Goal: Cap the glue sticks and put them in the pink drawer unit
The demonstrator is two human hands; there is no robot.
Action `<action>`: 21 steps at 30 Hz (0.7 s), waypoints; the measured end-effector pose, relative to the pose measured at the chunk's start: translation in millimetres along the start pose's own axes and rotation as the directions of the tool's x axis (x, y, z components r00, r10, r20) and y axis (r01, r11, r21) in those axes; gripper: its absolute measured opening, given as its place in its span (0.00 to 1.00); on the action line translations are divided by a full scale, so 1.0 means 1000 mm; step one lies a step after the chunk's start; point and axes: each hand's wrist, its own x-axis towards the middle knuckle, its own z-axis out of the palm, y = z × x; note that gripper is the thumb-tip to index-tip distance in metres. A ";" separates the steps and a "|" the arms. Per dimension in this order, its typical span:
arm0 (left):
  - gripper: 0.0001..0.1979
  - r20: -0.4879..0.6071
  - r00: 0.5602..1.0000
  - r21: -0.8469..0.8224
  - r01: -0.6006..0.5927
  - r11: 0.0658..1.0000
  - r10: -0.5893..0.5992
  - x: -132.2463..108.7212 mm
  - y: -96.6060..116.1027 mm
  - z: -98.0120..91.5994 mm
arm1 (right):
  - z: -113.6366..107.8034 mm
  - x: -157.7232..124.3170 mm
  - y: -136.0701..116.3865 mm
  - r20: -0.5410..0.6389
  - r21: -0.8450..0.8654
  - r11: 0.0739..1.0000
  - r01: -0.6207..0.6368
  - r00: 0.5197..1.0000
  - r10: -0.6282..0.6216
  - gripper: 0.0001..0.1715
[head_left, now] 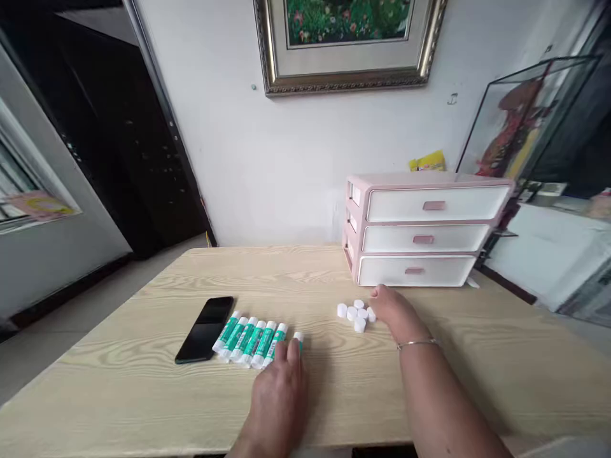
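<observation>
Several green and white glue sticks (251, 342) lie side by side on the wooden table (143, 381), just right of a black phone (205, 329). My left hand (279, 394) rests at the right end of the row, fingers closed over one more glue stick (298, 338) whose white tip shows. Several loose white caps (356, 315) sit in a small cluster further right. My right hand (394, 315) is at that cluster, fingers curled down onto the caps; a thin bracelet circles its wrist.
A pink and white three-drawer organiser (420, 232) stands at the back right of the table, all drawers closed. A framed picture (348, 44) hangs on the wall behind. A glass case (520, 121) stands to the right, beyond the table.
</observation>
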 end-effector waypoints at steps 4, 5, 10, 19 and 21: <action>0.14 -0.018 1.000 -0.071 -0.007 0.997 0.006 -0.009 -0.005 -0.005 | 0.005 0.003 -0.004 0.011 0.011 1.000 0.018 1.000 -0.018 0.17; 0.13 -0.023 1.000 -0.086 -0.008 0.996 0.006 -0.011 -0.007 -0.005 | 0.006 0.004 -0.005 0.009 0.015 1.000 0.026 1.000 -0.026 0.17; 0.10 -0.017 1.000 -0.137 -0.010 0.991 0.008 -0.012 -0.018 0.002 | 0.010 0.003 -0.011 -0.008 0.052 0.996 0.067 0.998 -0.066 0.13; 0.13 -0.036 0.999 -0.146 0.011 0.989 -0.017 0.002 -0.023 0.008 | 0.017 0.000 -0.016 -0.011 0.132 0.987 0.091 0.996 -0.091 0.09; 0.14 -0.034 0.999 -0.146 0.016 0.989 -0.021 0.003 -0.022 0.007 | 0.017 -0.001 -0.016 -0.011 0.138 0.986 0.098 0.995 -0.098 0.08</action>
